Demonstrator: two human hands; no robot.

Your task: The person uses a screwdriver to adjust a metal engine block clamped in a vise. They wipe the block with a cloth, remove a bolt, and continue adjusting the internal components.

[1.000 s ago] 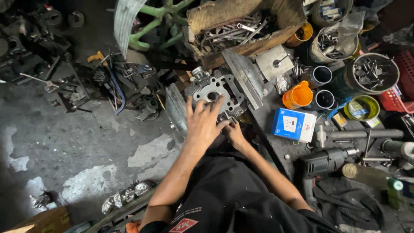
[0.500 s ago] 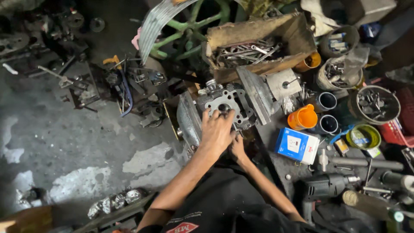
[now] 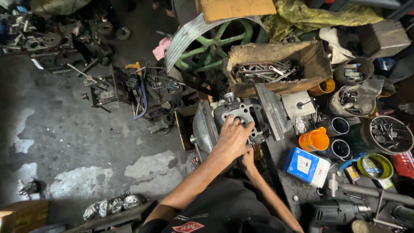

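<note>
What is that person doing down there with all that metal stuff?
A person is crouched over a grey metal engine part on a workshop floor. The left hand lies flat on top of it, and the right hand is tucked just below, mostly hidden. Around it sit a wooden box of wrenches, an orange cup, a blue and white box and a green spoked wheel.

Stained grey concrete floor (image 3: 73, 142), littered: wooden box of wrenches (image 3: 276, 69), green flywheel (image 3: 215, 39), orange cup (image 3: 314, 139), blue-and-white carton (image 3: 307, 166), power drill (image 3: 334, 211), scrap metal parts (image 3: 112, 86).
</note>
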